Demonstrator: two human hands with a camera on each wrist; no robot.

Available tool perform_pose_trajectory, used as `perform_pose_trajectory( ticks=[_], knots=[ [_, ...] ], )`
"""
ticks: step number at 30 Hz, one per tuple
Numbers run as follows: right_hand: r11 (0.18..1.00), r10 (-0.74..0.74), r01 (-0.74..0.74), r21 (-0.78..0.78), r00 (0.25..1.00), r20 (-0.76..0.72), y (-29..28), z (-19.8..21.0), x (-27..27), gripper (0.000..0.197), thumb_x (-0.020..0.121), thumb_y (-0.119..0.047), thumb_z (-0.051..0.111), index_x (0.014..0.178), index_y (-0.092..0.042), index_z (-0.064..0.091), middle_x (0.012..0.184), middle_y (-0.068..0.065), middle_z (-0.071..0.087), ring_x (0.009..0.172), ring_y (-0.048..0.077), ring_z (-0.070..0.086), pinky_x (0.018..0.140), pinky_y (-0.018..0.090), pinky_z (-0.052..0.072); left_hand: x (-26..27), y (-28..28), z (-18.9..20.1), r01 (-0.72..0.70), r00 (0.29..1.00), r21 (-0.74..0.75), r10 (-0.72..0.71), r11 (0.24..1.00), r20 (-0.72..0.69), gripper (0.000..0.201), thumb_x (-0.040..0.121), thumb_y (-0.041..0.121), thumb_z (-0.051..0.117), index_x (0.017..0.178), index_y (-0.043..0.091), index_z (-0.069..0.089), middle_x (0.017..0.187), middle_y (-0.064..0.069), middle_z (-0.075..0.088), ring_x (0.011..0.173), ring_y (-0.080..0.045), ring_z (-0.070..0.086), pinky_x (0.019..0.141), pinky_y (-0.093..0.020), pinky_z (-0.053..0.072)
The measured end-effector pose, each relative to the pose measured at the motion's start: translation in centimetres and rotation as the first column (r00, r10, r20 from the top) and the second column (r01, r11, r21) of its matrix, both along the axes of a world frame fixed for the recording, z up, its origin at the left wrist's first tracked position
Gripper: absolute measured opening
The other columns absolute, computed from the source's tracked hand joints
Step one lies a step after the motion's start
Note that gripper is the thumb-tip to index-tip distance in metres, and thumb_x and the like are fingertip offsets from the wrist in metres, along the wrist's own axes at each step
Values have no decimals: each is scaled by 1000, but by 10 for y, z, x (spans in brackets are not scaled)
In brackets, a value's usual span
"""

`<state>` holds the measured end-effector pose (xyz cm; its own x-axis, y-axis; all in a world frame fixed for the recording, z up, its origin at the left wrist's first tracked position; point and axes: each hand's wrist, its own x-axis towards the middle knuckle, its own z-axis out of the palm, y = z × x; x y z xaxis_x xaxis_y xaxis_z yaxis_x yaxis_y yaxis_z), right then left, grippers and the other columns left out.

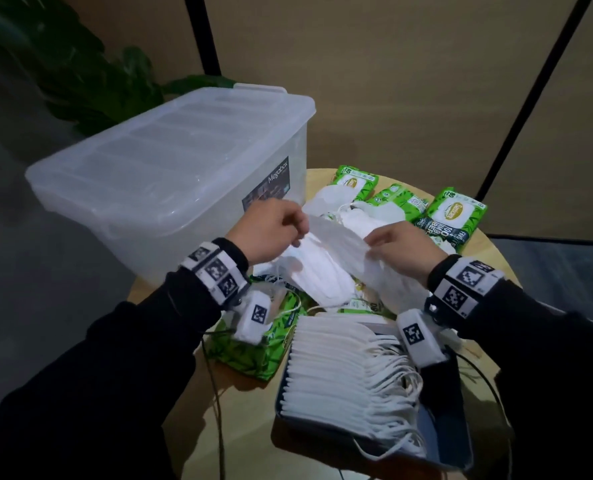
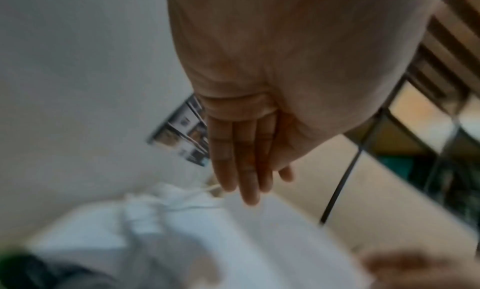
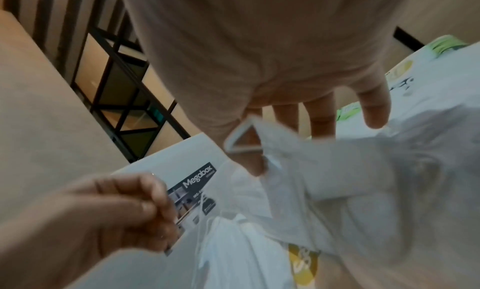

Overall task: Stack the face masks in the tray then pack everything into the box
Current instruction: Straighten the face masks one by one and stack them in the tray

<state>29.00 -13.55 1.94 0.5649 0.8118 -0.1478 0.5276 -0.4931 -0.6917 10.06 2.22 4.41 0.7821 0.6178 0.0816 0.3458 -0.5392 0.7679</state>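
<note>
In the head view my left hand [image 1: 300, 230] and right hand [image 1: 369, 244] each pinch an edge of a clear plastic bag [image 1: 340, 237], stretched between them above the table. White face masks [image 1: 319, 275] hang in and below the bag. In the right wrist view the thumb of my right hand [image 3: 288, 147] presses the bag [image 3: 337, 170] against the fingers, and my left hand [image 3: 145, 207] pinches its thin edge. The left wrist view is blurred, showing straight fingers [image 2: 244, 160] above the bag [image 2: 272, 232]. A dark tray [image 1: 444, 455] near me holds a stack of masks [image 1: 340, 368]. The clear box [image 1: 170, 168] stands at the left, its lid on.
Green wet-wipe packs lie at the back right [image 1: 451, 216] and under my left wrist [image 1: 260, 348]. More loose white masks [image 1: 333, 202] sit behind the bag. The round wooden table [image 1: 246, 427] is small, its edge close. A plant [image 1: 80, 74] stands behind the box.
</note>
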Motion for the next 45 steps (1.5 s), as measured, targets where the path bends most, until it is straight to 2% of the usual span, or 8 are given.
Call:
perform_pose_trajectory(
  ticks=[7, 13, 21, 24, 30, 34, 39, 45],
  knots=[
    [988, -134, 149, 46, 962, -239, -5, -3, 18, 14, 85, -5, 77, 75, -14, 72, 82, 5, 70, 75, 19, 60, 75, 34, 50, 10, 23, -49, 184, 848, 422, 74, 888, -525, 39, 86, 9, 60, 123, 14, 50, 134, -8, 51, 125, -30, 52, 100, -40, 46],
    [924, -262, 339, 177, 898, -353, -10, -2, 26, 18, 89, -5, 71, 74, -15, 70, 84, 0, 68, 82, 16, 60, 74, 30, 46, 11, 30, -83, 212, 869, 301, -39, 930, -494, 136, 58, 56, 86, 160, 32, -2, 162, -11, 29, 147, -30, 35, 116, -51, 39],
    [917, -217, 334, 217, 876, -431, -16, 1, 22, 6, 93, 0, 65, 90, -1, 70, 78, 7, 65, 64, 16, 56, 38, 12, 38, 2, 16, -33, 229, 912, 495, -6, 838, -411, 74, 93, 18, 56, 154, 49, 26, 93, -12, 74, 78, -31, 68, 75, -42, 57],
    [935, -186, 285, 209, 900, -395, -16, -5, 22, 10, 91, -1, 67, 95, 5, 72, 96, 17, 74, 81, 26, 65, 61, 25, 58, -4, -1, -2, 110, 946, 596, 99, 795, -308, 64, 94, 25, 65, 145, 33, 27, 81, -10, 71, 64, -31, 62, 65, -43, 57],
    [892, -190, 328, 313, 897, -398, -12, -3, 17, 6, 92, -13, 69, 92, -7, 72, 98, 13, 74, 104, 35, 70, 92, 47, 57, -48, -21, 49, -86, 904, 753, 369, 652, -216, 41, 81, 41, 76, 116, 30, 59, 85, -12, 70, 79, -39, 63, 61, -36, 40],
    [894, -141, 286, 346, 911, -389, -10, 5, 4, 15, 95, -18, 69, 105, -7, 71, 109, 9, 73, 97, 24, 69, 69, 31, 53, -56, -20, 48, -139, 915, 699, 361, 701, -180, 35, 86, 55, 71, 75, 22, 66, 66, -3, 62, 72, -32, 59, 58, -34, 37],
    [948, -22, 149, 281, 912, -409, -8, 1, -14, 27, 96, -34, 70, 109, -10, 70, 106, 0, 71, 86, 13, 63, 64, 22, 43, -42, -19, 32, -258, 962, 610, 259, 749, 90, 36, 90, 50, 67, 71, 26, 48, 61, -1, 55, 65, -30, 53, 60, -35, 41],
    [878, -92, 300, 372, 870, -485, -3, 10, -15, 43, 100, -52, 58, 100, -9, 67, 93, 6, 66, 72, 19, 58, 63, 31, 45, -30, -25, 23, -234, 951, 629, 41, 741, 306, 16, 96, 24, 68, 111, 20, 75, 101, 1, 74, 89, -23, 68, 78, -37, 53]
  ],
)
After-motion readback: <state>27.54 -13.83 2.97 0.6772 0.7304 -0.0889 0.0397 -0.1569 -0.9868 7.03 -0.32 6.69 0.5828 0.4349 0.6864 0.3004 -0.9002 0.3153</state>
